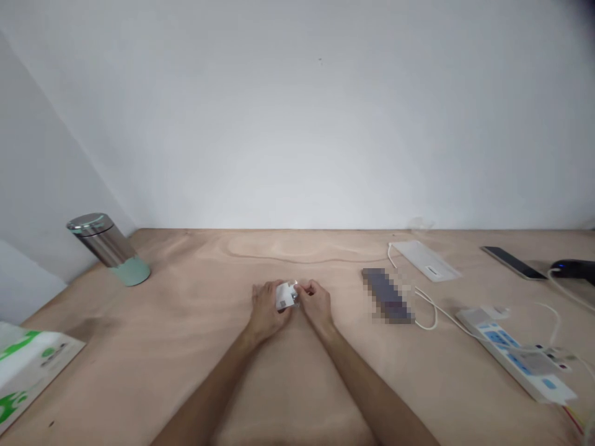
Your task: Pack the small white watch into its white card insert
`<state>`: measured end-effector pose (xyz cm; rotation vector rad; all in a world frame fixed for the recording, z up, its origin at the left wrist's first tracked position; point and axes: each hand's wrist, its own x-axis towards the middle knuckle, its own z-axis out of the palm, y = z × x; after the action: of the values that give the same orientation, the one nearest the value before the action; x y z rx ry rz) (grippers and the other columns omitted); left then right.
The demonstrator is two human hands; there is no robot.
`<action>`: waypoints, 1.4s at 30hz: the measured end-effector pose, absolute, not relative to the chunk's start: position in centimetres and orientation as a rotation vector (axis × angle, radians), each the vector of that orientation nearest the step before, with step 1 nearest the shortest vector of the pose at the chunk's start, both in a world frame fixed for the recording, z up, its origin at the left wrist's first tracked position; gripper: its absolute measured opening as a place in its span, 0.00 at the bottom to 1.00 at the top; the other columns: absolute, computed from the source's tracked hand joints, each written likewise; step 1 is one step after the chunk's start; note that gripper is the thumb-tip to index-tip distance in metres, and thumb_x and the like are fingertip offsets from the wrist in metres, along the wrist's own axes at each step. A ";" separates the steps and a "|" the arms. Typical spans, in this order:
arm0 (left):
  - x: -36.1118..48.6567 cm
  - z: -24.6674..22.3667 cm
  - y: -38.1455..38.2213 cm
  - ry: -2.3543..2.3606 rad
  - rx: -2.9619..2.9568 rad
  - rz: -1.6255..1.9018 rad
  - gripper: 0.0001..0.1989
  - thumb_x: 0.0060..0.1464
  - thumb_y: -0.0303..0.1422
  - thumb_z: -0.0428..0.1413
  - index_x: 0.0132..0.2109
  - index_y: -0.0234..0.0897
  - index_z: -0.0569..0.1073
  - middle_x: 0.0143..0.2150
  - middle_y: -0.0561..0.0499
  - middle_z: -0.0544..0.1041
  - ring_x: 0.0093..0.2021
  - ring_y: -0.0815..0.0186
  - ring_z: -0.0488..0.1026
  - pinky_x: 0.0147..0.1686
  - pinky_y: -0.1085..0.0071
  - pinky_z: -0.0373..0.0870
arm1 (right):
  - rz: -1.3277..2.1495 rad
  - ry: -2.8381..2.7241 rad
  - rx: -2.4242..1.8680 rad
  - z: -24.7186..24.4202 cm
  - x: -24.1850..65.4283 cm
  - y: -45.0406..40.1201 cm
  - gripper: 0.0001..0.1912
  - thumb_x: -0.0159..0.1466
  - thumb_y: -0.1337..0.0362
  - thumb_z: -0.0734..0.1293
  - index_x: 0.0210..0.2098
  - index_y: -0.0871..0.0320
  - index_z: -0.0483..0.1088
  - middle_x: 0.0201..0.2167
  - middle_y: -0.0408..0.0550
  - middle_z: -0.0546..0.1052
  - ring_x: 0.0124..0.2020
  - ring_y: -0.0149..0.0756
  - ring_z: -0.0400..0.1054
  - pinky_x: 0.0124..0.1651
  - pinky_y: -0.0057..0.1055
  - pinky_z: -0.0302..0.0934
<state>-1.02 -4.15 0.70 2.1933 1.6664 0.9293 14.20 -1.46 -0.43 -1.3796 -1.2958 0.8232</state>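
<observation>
Short of the table's [186,328] far edge, left hand [266,310] grips a white packet [284,296], best held steady; right hand [318,303] pinches its shiny end.

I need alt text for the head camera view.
A left hand and right hand hold a small white packet over a wooden table. A metal bottle stands at left; a dark phone and power strip lie at right.

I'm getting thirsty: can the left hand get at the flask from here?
Probably yes: nothing visible stands between the left hand and the flask, though that hand would first need to release the white packet.
</observation>
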 end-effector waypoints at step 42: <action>-1.5 0.9 -4.9 1.755 2.339 0.870 0.15 0.52 0.36 0.57 0.49 0.47 0.73 0.56 0.47 0.68 0.55 0.51 0.62 0.52 0.50 0.57 | 1.053 -1.399 -1.031 -1.0 14.1 -1.7 0.22 0.59 0.63 0.63 0.53 0.56 0.64 0.48 0.52 0.75 0.44 0.39 0.73 0.49 0.38 0.67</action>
<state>-1.48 -4.91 0.94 2.3394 1.7552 0.8699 14.14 -1.74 -0.96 -1.0313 -1.3988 1.0526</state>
